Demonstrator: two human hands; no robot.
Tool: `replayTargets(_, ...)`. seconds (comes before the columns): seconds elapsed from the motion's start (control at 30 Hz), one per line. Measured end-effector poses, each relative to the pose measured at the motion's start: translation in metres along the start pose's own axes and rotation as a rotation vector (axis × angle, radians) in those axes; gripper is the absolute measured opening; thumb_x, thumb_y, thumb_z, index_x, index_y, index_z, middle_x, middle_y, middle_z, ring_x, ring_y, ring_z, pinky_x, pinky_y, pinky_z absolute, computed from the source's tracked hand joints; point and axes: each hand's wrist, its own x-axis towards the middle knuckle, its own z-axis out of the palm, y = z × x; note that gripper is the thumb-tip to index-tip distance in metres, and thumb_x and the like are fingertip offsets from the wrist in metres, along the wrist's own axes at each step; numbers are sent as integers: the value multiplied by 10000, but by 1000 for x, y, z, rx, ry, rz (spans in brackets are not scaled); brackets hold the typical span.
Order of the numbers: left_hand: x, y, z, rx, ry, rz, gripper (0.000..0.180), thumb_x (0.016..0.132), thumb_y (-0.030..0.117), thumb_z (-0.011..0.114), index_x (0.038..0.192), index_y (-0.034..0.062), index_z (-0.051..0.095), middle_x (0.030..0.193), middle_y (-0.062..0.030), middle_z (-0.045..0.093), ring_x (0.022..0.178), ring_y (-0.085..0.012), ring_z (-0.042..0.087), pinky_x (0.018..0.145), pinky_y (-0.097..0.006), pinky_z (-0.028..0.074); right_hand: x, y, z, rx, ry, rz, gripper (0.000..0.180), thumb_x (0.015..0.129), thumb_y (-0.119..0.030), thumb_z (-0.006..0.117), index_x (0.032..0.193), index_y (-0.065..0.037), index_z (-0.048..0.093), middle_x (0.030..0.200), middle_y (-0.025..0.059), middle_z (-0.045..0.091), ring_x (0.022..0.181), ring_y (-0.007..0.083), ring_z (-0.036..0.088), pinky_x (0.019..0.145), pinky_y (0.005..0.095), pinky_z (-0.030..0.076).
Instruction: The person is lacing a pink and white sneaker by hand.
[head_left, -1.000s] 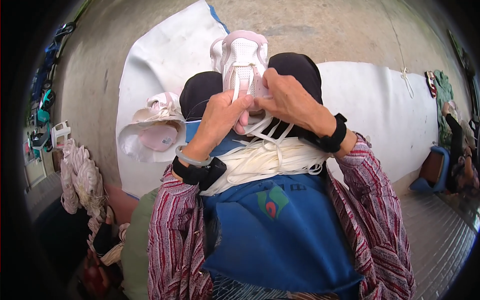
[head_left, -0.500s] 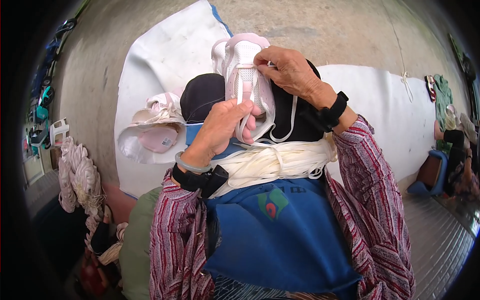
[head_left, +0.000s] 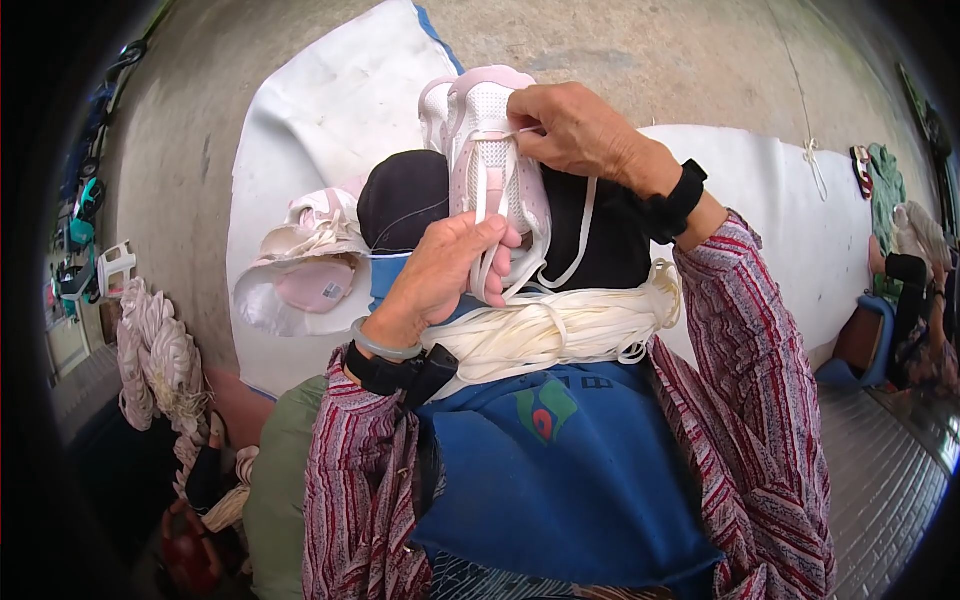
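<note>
A white and pink sneaker [head_left: 492,105] rests toe away from me on my lap, with a second pale shoe [head_left: 433,105] partly hidden behind its left side. White shoelace [head_left: 482,185] crosses its front and hangs in loops. My left hand [head_left: 460,262] is closed on lace strands at the near end of the shoe. At the shoe's upper right, my right hand [head_left: 570,130] pinches the lace close to the eyelets; its fingertips are partly hidden. Across my blue apron [head_left: 570,470] lies a thick bundle of cream laces [head_left: 550,325].
Left of my knee [head_left: 405,200], another pink and white shoe [head_left: 310,270] lies on a white sheet [head_left: 310,120] over the concrete floor. Several shoes [head_left: 160,345] are heaped at far left, near a white stool [head_left: 117,268]. Another person's arm [head_left: 938,320] shows at far right.
My right hand has shifted slightly right and down, drawing the lace out to the right. The left hand has dropped a little, still closed on the strands.
</note>
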Motion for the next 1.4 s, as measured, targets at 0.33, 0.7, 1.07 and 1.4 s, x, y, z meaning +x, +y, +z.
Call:
replayTargets(0.33,-31,20,-39,-202,-42,151,263,987,252,520,883,15,567,562,31,439,412,-40,406,367,-228,451,-34,-15,20,-14,160,30,139,828,-144,573,890,-21,589,808,171,641,749,366,638,679,439,516)
replayTargets(0.7,-54,38,-24,-75,55,423,281,1022,237,421,900,10,531,601,26,396,491,-75,426,546,-303,564,-76,-22,-9,470,226,475,350,896,-298,594,878,45,664,700,98,612,680,164,560,622,316,447)
replayTargets(1.07,-62,78,-32,-705,-471,653,251,1045,127,348,1149,-75,452,743,-3,426,597,-99,445,781,-349,569,-123,-71,-1,987,0,568,298,963,-247,508,924,5,662,818,10,617,790,101,538,727,258,448)
replayTargets(1.4,-88,82,-1,-442,-309,782,313,1055,182,323,1040,-63,516,593,1,397,427,-104,430,402,-272,473,-120,-97,39,476,134,188,209,908,-148,564,1036,7,623,964,225,610,911,382,604,826,424,479)
